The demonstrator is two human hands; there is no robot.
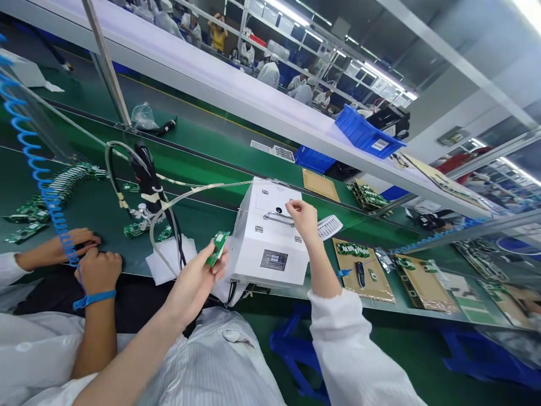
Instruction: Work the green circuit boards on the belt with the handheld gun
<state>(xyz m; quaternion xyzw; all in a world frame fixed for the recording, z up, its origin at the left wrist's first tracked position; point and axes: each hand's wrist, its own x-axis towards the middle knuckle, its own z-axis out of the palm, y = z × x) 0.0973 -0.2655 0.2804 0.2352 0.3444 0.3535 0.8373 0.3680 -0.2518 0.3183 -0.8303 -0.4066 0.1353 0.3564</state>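
Note:
My left hand (195, 283) pinches a small green circuit board (218, 248) by its edge, just left of a white metal box (270, 239). The box has hinges, a dark label plate and a metal handle (279, 217) on its top. Over the top, at the handle's right end, my right hand (303, 219) has its fingers curled together. Whether it touches the handle or pinches something small cannot be made out. A printed sheet (329, 226) sticks out beside the box, behind my right wrist.
At left, a co-worker's hands (99, 268) rest near a row of circuit boards (70, 189). Cables and a black tool (146, 177) hang between us. To the right lie a cardboard sheet (363, 282) with boards and a dark-handled tool (360, 274). A shelf (236, 79) runs above.

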